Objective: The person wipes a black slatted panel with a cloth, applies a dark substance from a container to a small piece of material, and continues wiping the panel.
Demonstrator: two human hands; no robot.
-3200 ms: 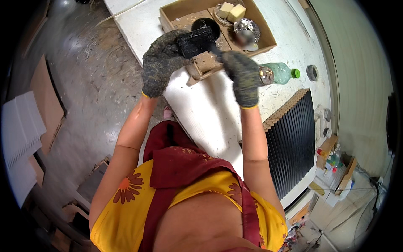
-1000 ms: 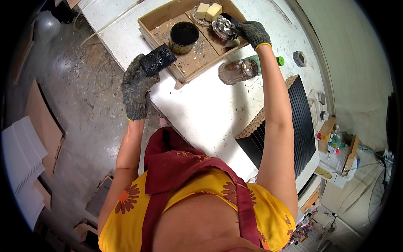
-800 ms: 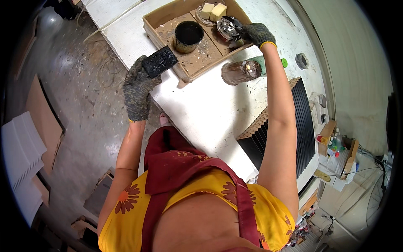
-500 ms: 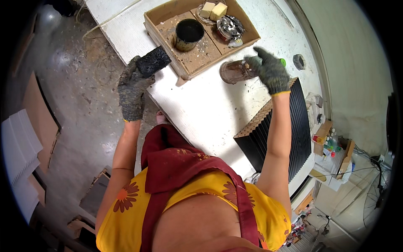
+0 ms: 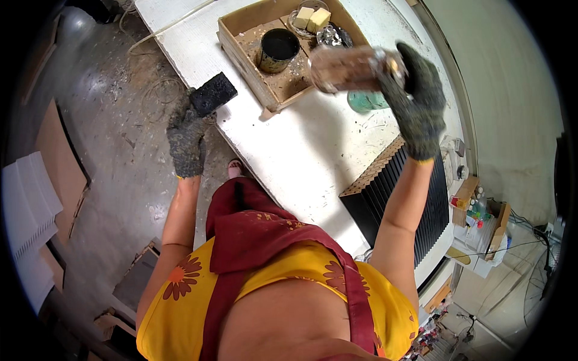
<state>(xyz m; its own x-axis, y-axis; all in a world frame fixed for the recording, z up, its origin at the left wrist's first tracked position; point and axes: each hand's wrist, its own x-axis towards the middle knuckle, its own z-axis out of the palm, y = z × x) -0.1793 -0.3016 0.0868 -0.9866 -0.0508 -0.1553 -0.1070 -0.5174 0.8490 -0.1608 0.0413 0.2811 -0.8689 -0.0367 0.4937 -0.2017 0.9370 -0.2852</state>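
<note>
My left hand (image 5: 186, 141), in a dark grey knit glove, grips a block-shaped sponge (image 5: 214, 94) coated in wet-looking black, held out by the table's left edge. My right hand (image 5: 418, 99), gloved alike, is closed round the neck end of a brown-stained clear bottle (image 5: 346, 68). The bottle is off the table, lying nearly level and blurred by motion, its base toward the cardboard tray (image 5: 250, 93). Below it a green see-through container (image 5: 363, 101) shows in part. In the tray stand a tin of black liquid (image 5: 279, 50) and two pale yellow sponge blocks (image 5: 318, 20).
A stack of black ridged panels (image 5: 415, 204) lies on the white table (image 5: 283, 159) under my right forearm. Farther right stands a box of small bottles (image 5: 481, 210) by the wall. Cardboard and white sheets (image 5: 30, 192) lean at the far left.
My right hand has lifted the brown-stained bottle off the table, baring the green container. The left hand with its sponge has shifted only slightly.
</note>
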